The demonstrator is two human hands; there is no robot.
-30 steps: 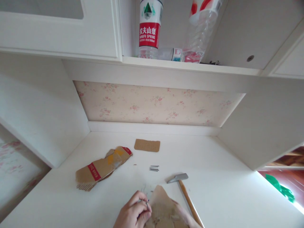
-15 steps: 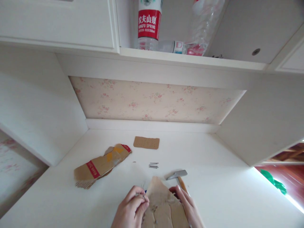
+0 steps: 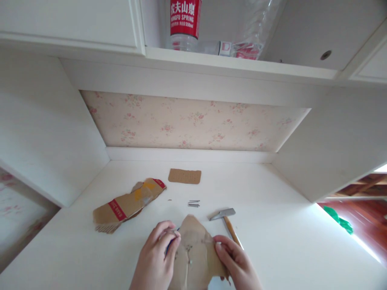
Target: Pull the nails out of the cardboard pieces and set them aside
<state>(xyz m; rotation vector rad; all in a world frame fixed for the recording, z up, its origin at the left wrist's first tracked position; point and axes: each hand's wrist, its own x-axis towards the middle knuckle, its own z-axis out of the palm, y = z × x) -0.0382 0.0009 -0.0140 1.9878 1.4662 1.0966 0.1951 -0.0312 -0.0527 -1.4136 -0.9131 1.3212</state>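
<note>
A torn piece of brown cardboard (image 3: 195, 251), creased and with small dark holes, is held low in front of me. My right hand (image 3: 232, 257) pinches its right edge between thumb and fingers. At its left edge my left hand (image 3: 159, 251) is closed, its fingers curled around a small thing with a bit of blue showing; most of it is hidden. Just beyond my right hand lies a hammer (image 3: 231, 229) with a grey metal head and a wooden handle. Several nails (image 3: 194, 203) lie together on the white desk past the cardboard.
A long cardboard strip (image 3: 128, 205) with red bands lies at the left. Farther back is a small cardboard rectangle (image 3: 184, 176) with rows of holes. Plastic bottles (image 3: 184, 20) are in the shelf overhead, and side panels (image 3: 320, 141) bound the desk.
The cardboard has tilted and shifted slightly left and up. My right hand has turned, now gripping its edge with the thumb on top. My left hand moved left. The whole view shifted slightly.
</note>
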